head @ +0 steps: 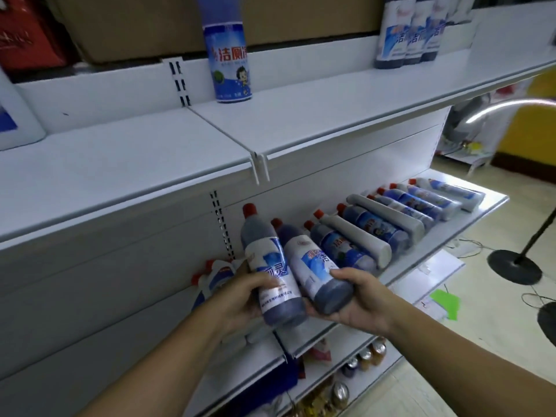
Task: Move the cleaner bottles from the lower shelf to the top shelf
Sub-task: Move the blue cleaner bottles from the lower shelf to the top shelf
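Left grip [240, 299]: I clutch one red-capped bottle [267, 266].
Right grip [358, 299]: I clutch a second bottle [313, 266].
Lower shelf [469, 215]: more bottles lie flat.

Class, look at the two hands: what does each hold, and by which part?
Left hand grips one cleaner bottle round its lower body; right hand grips a second cleaner bottle near its base.

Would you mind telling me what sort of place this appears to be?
Most likely a small shop aisle: white slotted metal shelving, many identical red-capped cleaner bottles lying in a row on the lower shelf, and drink cans stocked below.
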`<action>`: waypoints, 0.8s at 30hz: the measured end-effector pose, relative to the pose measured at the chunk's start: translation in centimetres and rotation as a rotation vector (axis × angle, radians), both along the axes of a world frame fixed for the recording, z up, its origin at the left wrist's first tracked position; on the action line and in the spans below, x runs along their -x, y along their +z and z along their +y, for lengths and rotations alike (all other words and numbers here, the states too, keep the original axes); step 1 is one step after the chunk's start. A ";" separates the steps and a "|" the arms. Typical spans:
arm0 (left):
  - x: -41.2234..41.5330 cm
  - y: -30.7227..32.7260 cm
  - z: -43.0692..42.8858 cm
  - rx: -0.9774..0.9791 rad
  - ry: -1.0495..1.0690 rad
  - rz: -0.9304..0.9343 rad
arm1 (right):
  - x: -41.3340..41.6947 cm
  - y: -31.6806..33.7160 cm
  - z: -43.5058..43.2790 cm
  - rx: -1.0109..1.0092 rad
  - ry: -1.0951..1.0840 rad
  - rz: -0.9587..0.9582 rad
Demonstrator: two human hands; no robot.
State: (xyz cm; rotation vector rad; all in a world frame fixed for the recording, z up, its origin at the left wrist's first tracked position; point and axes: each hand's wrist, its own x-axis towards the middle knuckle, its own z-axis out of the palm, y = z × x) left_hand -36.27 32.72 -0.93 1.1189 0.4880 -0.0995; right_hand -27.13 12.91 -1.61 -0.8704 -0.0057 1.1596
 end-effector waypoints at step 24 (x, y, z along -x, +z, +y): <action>-2.7 12.2 -18.7 -0.160 -0.474 -0.498 | 7.7 11.4 -17.0 0.213 -0.851 -0.833</action>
